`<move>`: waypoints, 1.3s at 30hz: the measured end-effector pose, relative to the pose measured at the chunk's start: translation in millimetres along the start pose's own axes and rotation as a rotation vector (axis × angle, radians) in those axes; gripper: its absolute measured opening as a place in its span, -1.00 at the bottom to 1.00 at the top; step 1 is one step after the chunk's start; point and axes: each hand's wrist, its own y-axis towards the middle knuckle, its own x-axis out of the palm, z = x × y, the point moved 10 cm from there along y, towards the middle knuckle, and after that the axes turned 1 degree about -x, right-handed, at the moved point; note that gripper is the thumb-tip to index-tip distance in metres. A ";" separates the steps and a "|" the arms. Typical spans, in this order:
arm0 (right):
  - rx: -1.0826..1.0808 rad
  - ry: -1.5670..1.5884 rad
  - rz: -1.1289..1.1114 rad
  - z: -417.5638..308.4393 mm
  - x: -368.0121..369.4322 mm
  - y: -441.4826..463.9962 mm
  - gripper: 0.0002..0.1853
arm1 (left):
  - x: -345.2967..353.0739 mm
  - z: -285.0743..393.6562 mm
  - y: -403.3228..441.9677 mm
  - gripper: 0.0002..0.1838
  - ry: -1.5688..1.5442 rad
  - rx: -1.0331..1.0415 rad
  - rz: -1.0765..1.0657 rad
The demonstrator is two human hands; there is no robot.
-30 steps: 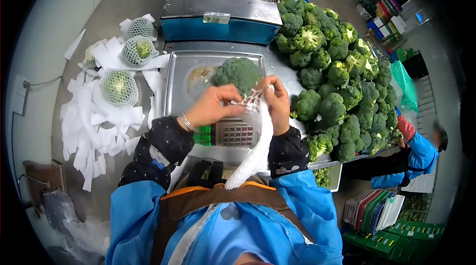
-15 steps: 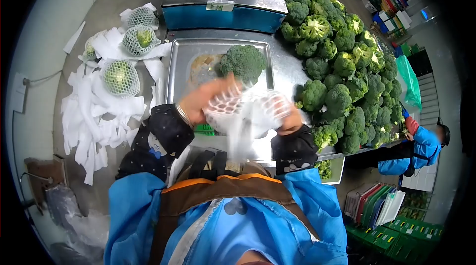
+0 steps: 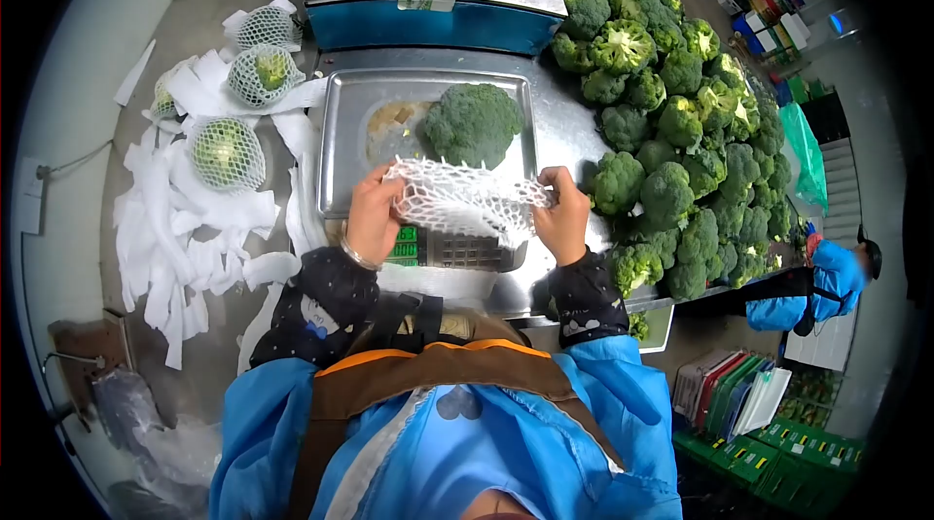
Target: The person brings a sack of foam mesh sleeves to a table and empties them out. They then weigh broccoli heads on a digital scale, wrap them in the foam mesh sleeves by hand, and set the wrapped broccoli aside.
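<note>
A white foam net sleeve [image 3: 462, 197] is stretched sideways between my two hands, its mesh spread out. My left hand [image 3: 374, 216] pinches its left end, and my right hand [image 3: 562, 216] grips the right end. Just beyond the net, a broccoli head [image 3: 474, 124] rests on the metal tray of a scale [image 3: 336, 145]. The net hangs over the near edge of that tray, above the scale's green display [image 3: 405, 244] and keypad [image 3: 469, 250], which it partly covers.
Many broccoli heads [image 3: 681, 131] are heaped on the metal table at the right. Netted broccoli [image 3: 227, 152] and white foam sleeves [image 3: 165, 257] lie at the left. A blue and steel machine [image 3: 428, 19] stands behind the tray. Another person [image 3: 827, 286] is at the far right.
Both hands have drawn apart, and the blurred, bunched net is now stretched open between them. My left hand has moved back from beside the broccoli, which stays on the tray.
</note>
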 end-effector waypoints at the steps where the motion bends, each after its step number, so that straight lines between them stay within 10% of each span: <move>1: -0.006 0.001 0.003 -1.2 2.1 5.3 -0.72 | 3.0 2.0 4.3 -0.68 0.016 -0.003 -0.004; 10: -0.127 -0.005 -0.088 38.4 54.8 67.7 -0.35 | -15.5 18.0 97.0 -0.70 1.364 0.312 0.313; 15: 0.003 0.155 -0.137 79.1 60.3 72.3 -0.63 | 30.3 15.0 105.0 -0.78 1.471 0.691 -0.168; 17: 0.441 0.516 -0.253 109.0 69.5 46.2 -0.68 | 50.5 29.8 76.5 -0.78 1.492 0.292 -0.263; 19: 0.606 0.544 -0.406 114.4 83.8 7.7 -0.61 | 45.5 26.7 77.4 -0.75 1.764 0.439 -0.328; 22: 0.743 0.788 -0.302 87.5 97.6 -10.9 -0.49 | 21.2 27.9 94.1 -0.72 1.478 0.769 -0.235; 25: 0.829 0.691 -0.450 77.5 86.5 -36.1 -0.50 | 5.6 20.9 77.0 -0.66 1.163 0.579 -0.254; 27: 0.754 0.737 -0.465 19.7 63.3 -50.8 -0.55 | 24.8 9.8 28.2 -0.63 0.665 0.089 -0.584; 28: 0.574 0.719 -0.559 -10.9 50.9 -53.1 -0.60 | 21.9 -7.4 5.5 -0.64 0.221 -0.295 -0.557; 32: 0.354 0.639 -0.641 -80.3 26.9 -47.3 -0.77 | -34.1 -73.6 -59.0 -0.64 -0.082 -0.731 -0.278; 35: 0.645 1.025 -0.322 -47.1 30.2 -51.9 -0.76 | -39.1 -49.6 -76.3 -0.60 -0.170 -0.598 -0.237; 39: 0.984 1.868 -0.556 -61.3 89.1 -98.3 -0.35 | -31.2 28.0 -83.3 -0.54 0.398 -0.102 -0.242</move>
